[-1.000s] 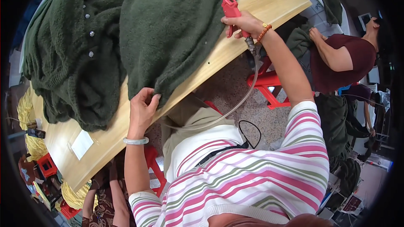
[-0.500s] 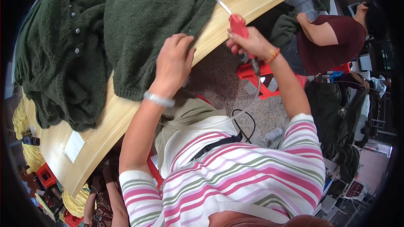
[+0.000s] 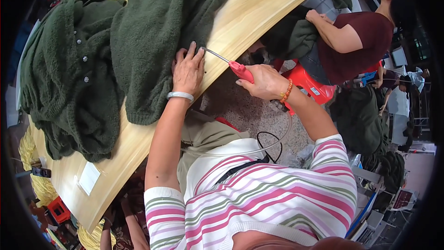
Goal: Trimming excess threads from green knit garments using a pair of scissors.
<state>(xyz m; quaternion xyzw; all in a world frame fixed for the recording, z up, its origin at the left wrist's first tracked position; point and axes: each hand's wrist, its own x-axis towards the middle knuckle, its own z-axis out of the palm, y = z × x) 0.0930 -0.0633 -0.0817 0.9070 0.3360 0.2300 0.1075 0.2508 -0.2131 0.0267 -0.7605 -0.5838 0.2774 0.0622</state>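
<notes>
A dark green knitted garment (image 3: 148, 41) lies on the light wood table in front of me. My left hand (image 3: 188, 71) rests at its right edge, fingers stretched out and spread on the knit. In my right hand (image 3: 268, 82) is a red air blow gun (image 3: 241, 71) with a long thin metal nozzle. The nozzle's tip reaches the garment's edge beside my left fingertips. From its handle a clear hose (image 3: 226, 152) runs down and across my lap. Left of the garment lies a dark green buttoned cardigan (image 3: 60, 78), loosely heaped.
The wood table (image 3: 259, 0) slants across the view. A white paper (image 3: 89, 178) and a dark phone-like device (image 3: 40, 171) lie near its left end. At the right, a co-worker (image 3: 356, 41) sits on a red stool (image 3: 307, 83) holding dark green cloth.
My right hand has lowered the air blow gun and brought its nozzle to the garment's edge. My left fingers have straightened and spread there.
</notes>
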